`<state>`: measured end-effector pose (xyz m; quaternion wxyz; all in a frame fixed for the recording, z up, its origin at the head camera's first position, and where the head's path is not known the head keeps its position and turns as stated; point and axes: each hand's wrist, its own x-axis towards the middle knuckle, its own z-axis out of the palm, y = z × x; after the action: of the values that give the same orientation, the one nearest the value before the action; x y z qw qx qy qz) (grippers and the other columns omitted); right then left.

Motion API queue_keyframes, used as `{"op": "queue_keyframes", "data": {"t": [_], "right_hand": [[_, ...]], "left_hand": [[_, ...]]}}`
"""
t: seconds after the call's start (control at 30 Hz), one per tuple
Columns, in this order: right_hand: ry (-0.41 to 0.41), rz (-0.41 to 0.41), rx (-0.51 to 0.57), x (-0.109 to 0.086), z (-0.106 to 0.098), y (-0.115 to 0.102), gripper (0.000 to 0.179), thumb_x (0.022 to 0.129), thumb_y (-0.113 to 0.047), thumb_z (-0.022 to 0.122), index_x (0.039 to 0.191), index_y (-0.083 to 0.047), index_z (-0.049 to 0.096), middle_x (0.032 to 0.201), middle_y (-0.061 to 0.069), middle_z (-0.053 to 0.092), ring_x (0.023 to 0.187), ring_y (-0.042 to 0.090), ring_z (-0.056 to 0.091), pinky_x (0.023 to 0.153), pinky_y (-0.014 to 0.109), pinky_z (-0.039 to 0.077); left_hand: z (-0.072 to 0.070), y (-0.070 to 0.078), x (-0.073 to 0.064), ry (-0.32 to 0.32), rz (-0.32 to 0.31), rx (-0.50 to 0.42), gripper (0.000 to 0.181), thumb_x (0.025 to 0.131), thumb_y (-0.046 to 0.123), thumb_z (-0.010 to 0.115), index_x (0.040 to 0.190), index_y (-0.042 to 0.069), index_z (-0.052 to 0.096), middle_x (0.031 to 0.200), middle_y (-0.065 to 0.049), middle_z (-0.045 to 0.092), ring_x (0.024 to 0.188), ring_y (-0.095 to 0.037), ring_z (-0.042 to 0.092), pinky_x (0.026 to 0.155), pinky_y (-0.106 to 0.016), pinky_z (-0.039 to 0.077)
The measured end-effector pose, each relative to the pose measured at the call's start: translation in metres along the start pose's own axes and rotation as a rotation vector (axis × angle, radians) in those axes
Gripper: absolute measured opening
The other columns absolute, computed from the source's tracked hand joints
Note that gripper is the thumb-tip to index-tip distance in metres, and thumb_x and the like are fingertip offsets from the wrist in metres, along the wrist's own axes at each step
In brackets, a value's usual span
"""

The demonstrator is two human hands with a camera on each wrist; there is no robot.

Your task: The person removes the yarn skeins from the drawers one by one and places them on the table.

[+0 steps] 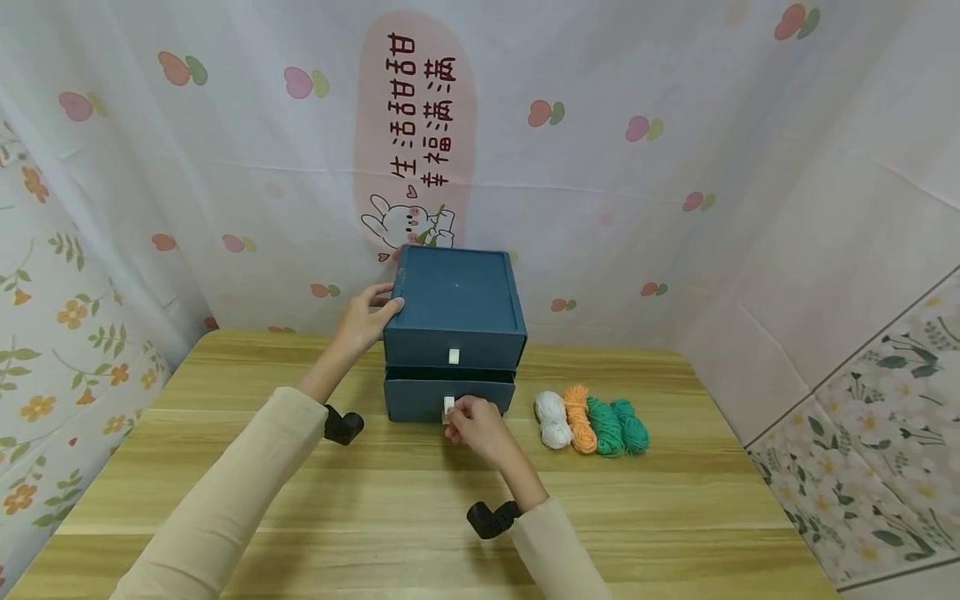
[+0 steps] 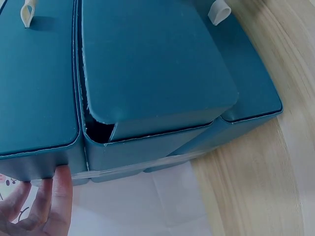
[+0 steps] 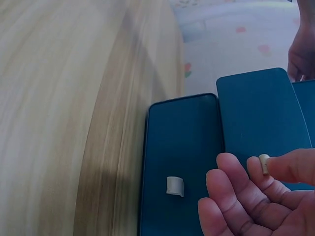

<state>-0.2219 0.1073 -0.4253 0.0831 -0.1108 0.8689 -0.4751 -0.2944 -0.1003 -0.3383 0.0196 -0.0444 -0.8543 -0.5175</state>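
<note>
A dark blue drawer box (image 1: 457, 292) stands against the back curtain. Its middle drawer (image 2: 152, 59) juts out a little beyond the others, leaving a dark gap above its front. My right hand (image 1: 480, 427) pinches that drawer's small whitish pull tab (image 3: 264, 163) between thumb and index finger, the other fingers loosely bent. At the box's upper left edge rests my left hand (image 1: 366, 317), its thumb on top and its fingers (image 2: 61, 201) extended along the side. The top drawer (image 2: 37, 88) and bottom drawer (image 3: 179, 137) sit flush, each with a tab.
Right of the box lie several yarn skeins: white (image 1: 553, 419), orange (image 1: 580, 419), and two green ones (image 1: 606, 425). They rest on a wood-grain table (image 1: 375, 517). A printed curtain (image 1: 600, 167) hangs close behind the box.
</note>
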Motion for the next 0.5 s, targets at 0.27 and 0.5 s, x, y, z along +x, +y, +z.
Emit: {"op": "queue_keyframes", "data": {"t": [0.27,0.5], "right_hand": [[0.001,0.014,-0.044,0.008,-0.002,-0.004,0.023,0.094,-0.014,0.047,0.084,0.001,0.061,0.07,0.011,0.066,0.057,0.011,0.058,0.054,0.021,0.048],[-0.003,0.042,-0.054,0.015,-0.004,-0.006,0.022,0.093,-0.014,0.047,0.086,0.001,0.061,0.071,0.013,0.067,0.06,0.018,0.063,0.052,0.02,0.047]], "left_hand": [[0.0,0.0,0.0,-0.007,-0.011,-0.011,0.054,0.093,0.035,0.046,0.141,0.013,0.033,0.132,-0.02,0.046,0.107,-0.036,0.054,0.082,-0.047,0.05],[0.0,0.0,0.0,-0.001,-0.012,-0.005,0.054,0.093,0.036,0.046,0.14,0.014,0.034,0.132,-0.018,0.046,0.108,-0.036,0.054,0.081,-0.045,0.051]]}}
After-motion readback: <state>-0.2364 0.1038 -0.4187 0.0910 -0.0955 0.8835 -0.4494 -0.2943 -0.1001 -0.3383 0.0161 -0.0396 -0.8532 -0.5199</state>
